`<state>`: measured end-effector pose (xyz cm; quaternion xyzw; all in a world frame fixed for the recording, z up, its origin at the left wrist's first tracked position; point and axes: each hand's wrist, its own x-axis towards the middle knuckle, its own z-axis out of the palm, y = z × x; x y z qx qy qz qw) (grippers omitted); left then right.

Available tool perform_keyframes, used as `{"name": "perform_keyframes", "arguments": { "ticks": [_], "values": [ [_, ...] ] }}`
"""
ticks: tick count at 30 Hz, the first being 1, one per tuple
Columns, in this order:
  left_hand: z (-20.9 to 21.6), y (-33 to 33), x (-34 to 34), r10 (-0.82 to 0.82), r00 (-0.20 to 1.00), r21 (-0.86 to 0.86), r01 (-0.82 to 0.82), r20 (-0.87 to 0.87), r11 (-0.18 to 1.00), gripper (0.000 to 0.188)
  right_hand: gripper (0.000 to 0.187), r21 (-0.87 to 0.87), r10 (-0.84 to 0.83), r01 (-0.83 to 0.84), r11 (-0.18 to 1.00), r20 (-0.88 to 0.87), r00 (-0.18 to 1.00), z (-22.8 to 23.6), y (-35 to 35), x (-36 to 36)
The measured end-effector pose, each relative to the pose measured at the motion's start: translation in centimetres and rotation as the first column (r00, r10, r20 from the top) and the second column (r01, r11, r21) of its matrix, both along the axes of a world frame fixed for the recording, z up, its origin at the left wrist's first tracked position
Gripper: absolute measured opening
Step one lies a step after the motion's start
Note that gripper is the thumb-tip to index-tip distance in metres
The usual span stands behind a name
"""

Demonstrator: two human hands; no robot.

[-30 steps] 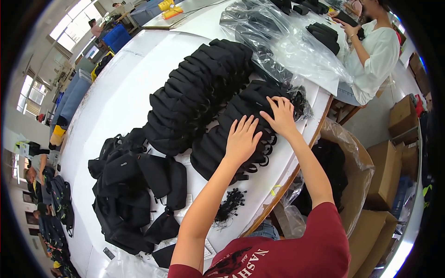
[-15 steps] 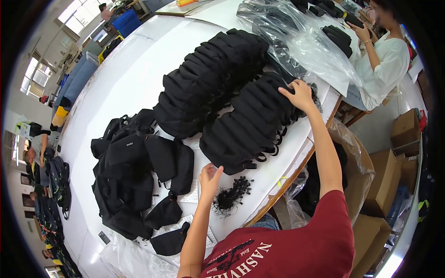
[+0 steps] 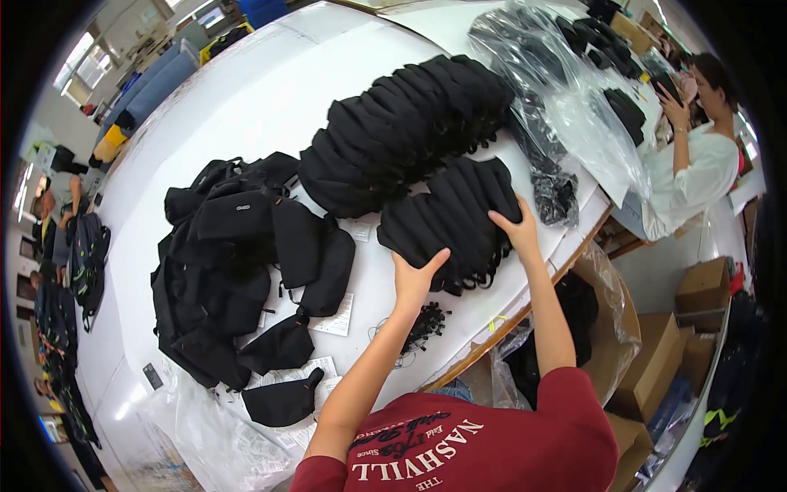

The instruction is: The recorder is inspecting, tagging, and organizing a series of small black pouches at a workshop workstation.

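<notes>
A short row of black fabric pouches (image 3: 451,215), packed upright side by side, lies on the white table between my hands. My left hand (image 3: 416,279) grips the row's near left end, thumb on top and fingers partly hidden. At the other end, my right hand (image 3: 520,232) presses in with its thumb over the top. Small loops hang along the row's lower side. Behind it runs a longer row of similar black pouches (image 3: 402,135). To the left is a loose heap of black pouches (image 3: 221,271). A bunch of black cords (image 3: 425,328) lies beside my left forearm.
Clear plastic sheeting (image 3: 574,123) covers the table's far right. Paper sheets (image 3: 336,316) and a single pouch (image 3: 283,399) lie near the front. A co-worker in white (image 3: 693,168) sits at right, by cardboard boxes (image 3: 643,353). Another plastic bag (image 3: 213,435) is at lower left.
My right hand has moved in toward my left, and the row between them is much shorter. My left hand has closed in on its near end. The whole view has shifted.
</notes>
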<state>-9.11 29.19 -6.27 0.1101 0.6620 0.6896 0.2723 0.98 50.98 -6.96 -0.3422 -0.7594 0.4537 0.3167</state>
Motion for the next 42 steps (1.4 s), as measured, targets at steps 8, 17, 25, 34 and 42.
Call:
{"name": "perform_keyframes", "arguments": {
  "ticks": [8,17,25,34,42],
  "values": [
    [8.0,-3.9,-4.4,0.099,0.965,0.240,-0.039,-0.243,0.970,0.086,0.065,-0.015,-0.006,0.001,1.000,-0.292,0.956,9.2,-4.9,-4.6],
    [10.4,0.0,-19.3,0.243,0.938,0.197,-0.197,-0.247,0.960,0.085,0.082,0.217,0.139,-0.106,0.970,-0.142,0.980,14.1,3.9,-23.6],
    [6.5,-2.5,-24.2,0.025,1.000,-0.357,-0.026,-0.007,0.934,0.110,0.115,-0.008,0.161,-0.166,0.986,0.288,0.944,14.4,5.2,-26.6],
    [4.6,-6.2,-19.9,0.197,0.947,-0.226,-0.256,-0.253,0.940,0.109,0.094,0.124,0.341,-0.325,0.937,-0.133,0.931,12.4,3.9,-27.0],
    [5.1,-18.8,-3.5,-0.252,0.864,-0.317,0.114,-0.436,0.941,0.025,0.050,0.377,-0.065,0.193,0.906,-0.327,0.943,8.7,4.9,-20.7]
  ]
}}
